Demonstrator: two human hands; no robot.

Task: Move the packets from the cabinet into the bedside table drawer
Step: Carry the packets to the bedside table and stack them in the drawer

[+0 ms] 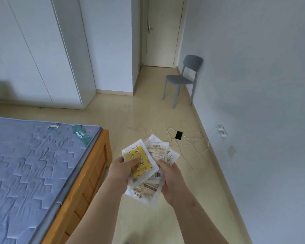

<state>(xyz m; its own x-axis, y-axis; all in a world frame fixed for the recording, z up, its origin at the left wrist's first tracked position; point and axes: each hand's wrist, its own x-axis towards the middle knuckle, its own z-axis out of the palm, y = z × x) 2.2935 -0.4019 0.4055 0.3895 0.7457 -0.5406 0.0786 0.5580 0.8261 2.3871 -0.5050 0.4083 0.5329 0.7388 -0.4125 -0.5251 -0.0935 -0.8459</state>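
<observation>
A fanned stack of white plastic packets (pixel 156 153) with printed labels is held in the air by both hands, above the glossy beige floor (pixel 148 111) and just off the corner of the bed. On top lies a yellow star-patterned packet (pixel 144 166) in a clear white-edged wrapper.

The left hand (pixel 121 170) grips the stack from the left, its thumb pressed flat across the yellow packet's face and its fingers curled underneath. The right hand (pixel 173 182) clasps the stack's right edge, fingers bent round it.

To the left is a blue quilted mattress (pixel 33 164) on an orange wooden bed frame (pixel 95 166). A tall white cabinet (pixel 42 50) stands along the far left wall, its doors closed. A grey plastic chair (pixel 183 80) stands against the right wall, near a white door (pixel 163 32). A black phone (pixel 178 135) lies on the floor amid a loose white cable (pixel 192 143).
</observation>
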